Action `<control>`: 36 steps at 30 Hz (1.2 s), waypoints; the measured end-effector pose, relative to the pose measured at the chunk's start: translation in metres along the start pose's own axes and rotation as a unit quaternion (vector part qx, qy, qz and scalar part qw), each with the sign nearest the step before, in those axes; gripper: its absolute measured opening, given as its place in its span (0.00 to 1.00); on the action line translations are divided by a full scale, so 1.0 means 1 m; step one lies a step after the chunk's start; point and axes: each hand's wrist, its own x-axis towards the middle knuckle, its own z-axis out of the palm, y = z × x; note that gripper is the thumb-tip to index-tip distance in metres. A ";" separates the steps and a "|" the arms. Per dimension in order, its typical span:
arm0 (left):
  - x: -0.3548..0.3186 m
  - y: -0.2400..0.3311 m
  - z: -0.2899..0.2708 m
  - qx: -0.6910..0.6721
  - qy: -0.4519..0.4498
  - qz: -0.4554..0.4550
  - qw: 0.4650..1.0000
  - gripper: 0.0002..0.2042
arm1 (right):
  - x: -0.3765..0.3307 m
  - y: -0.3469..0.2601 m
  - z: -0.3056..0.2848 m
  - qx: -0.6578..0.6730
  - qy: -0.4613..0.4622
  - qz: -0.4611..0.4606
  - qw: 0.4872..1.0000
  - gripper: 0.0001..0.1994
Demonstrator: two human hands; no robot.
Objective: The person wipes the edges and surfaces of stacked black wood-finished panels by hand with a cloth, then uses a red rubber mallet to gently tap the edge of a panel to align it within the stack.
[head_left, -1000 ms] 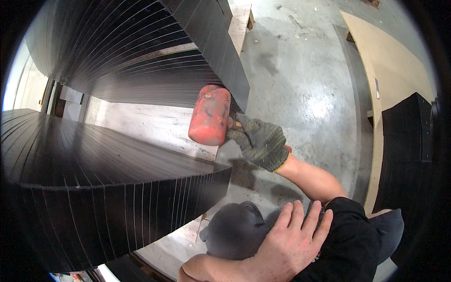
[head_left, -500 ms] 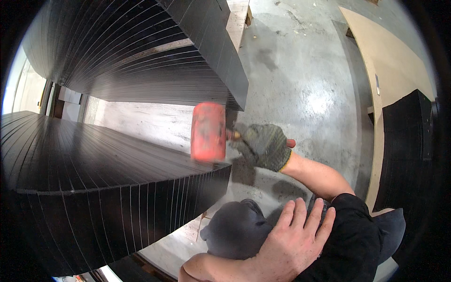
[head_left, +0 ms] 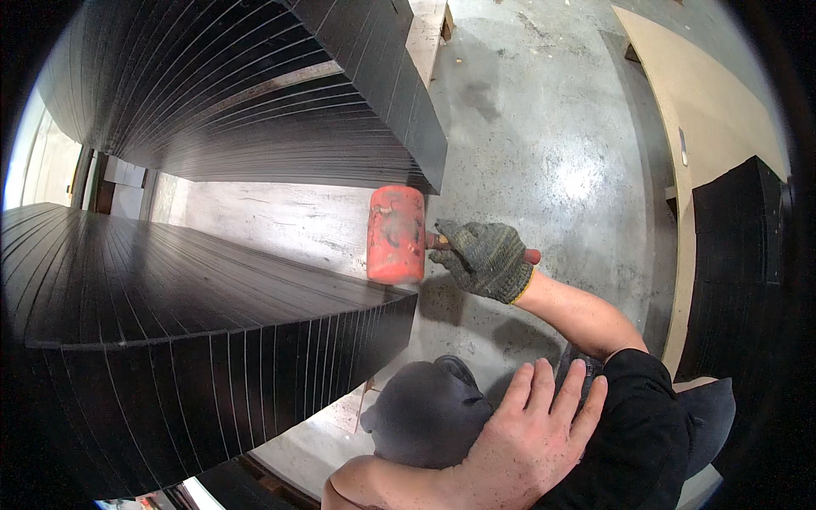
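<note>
My right hand [head_left: 486, 259], in a grey-green knit glove with a yellow cuff edge, is closed around the handle of a mallet [head_left: 396, 234]. The mallet has a scuffed red cylindrical head and a reddish handle end. Its head overlaps the right end of the lower curved black panel [head_left: 229, 374] in view; contact cannot be told. An upper curved black panel [head_left: 382, 93] stands beyond it, and both carry many narrow lines or slits. My bare left hand [head_left: 535, 425] lies before my black clothing, fingers stretched and slightly apart, its thumb hidden, holding nothing.
A pale board [head_left: 263, 217] spans the gap between the panels. On the right, a tan board [head_left: 705, 110] stands over the grey concrete floor [head_left: 535, 110], with a black panel piece [head_left: 739, 246] on it. Rounded dark grey cloth [head_left: 425, 416] is below the mallet.
The mallet head has moved a little to the right, away from the gap, and looks less blurred. My right hand has shifted slightly with it. My left hand stays in place.
</note>
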 end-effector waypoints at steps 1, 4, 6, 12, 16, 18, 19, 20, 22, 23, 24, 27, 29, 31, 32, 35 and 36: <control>0.001 0.001 -0.001 0.013 -0.004 0.004 1.000 0.25 | 0.002 0.002 0.003 0.012 -0.004 0.026 1.000 0.19; 0.002 0.004 0.000 0.023 -0.009 0.009 1.000 0.25 | -0.001 0.004 0.002 -0.016 -0.005 0.023 1.000 0.20; -0.002 0.005 0.004 -0.009 -0.003 0.002 1.000 0.26 | -0.001 0.004 0.001 -0.034 -0.007 0.008 0.999 0.20; -0.001 0.004 0.011 0.013 0.005 0.016 1.000 0.28 | -0.002 0.010 0.007 -0.012 -0.019 0.016 1.000 0.17; 0.001 0.002 -0.003 0.008 -0.048 -0.002 0.999 0.26 | -0.002 0.008 0.007 -0.021 -0.049 0.035 0.998 0.17; -0.002 0.000 0.001 0.040 -0.080 0.004 0.996 0.24 | 0.001 0.008 0.007 -0.019 -0.077 0.080 0.994 0.18; -0.004 0.000 0.003 0.038 -0.079 0.008 0.996 0.24 | -0.002 0.010 0.008 -0.022 -0.054 0.054 0.997 0.18; -0.006 0.001 0.006 0.036 -0.078 0.012 0.996 0.24 | -0.008 0.013 0.011 -0.024 -0.031 0.028 0.999 0.18; -0.005 0.002 0.006 0.023 -0.060 0.007 0.998 0.24 | -0.010 0.015 0.012 -0.029 -0.029 0.004 0.999 0.18; -0.001 0.001 0.001 0.012 -0.044 -0.001 0.999 0.25 | -0.008 0.015 0.009 -0.030 -0.050 0.006 0.998 0.18; 0.002 0.001 -0.001 0.000 -0.027 -0.009 1.000 0.26 | -0.007 0.014 0.009 -0.032 -0.071 0.009 0.997 0.19; 0.000 0.004 0.002 0.034 -0.007 0.018 0.999 0.25 | -0.001 0.011 0.011 -0.029 -0.059 0.059 0.996 0.19; -0.001 0.002 0.000 0.015 -0.013 0.009 1.000 0.24 | -0.003 0.011 0.009 -0.027 -0.051 0.021 0.998 0.18; -0.001 0.001 -0.002 0.010 -0.011 0.007 1.000 0.24 | -0.007 0.012 0.007 -0.027 -0.044 -0.015 0.999 0.18; 0.001 0.000 -0.003 0.014 -0.007 0.009 1.000 0.23 | -0.006 0.013 0.008 -0.027 -0.050 0.009 0.998 0.19; -0.002 0.003 0.002 0.021 -0.002 0.012 1.000 0.23 | -0.003 0.018 0.013 -0.026 -0.055 0.031 0.998 0.19; -0.003 0.004 0.003 0.023 -0.001 0.012 1.000 0.23 | -0.009 0.022 0.013 -0.028 -0.053 0.005 0.998 0.20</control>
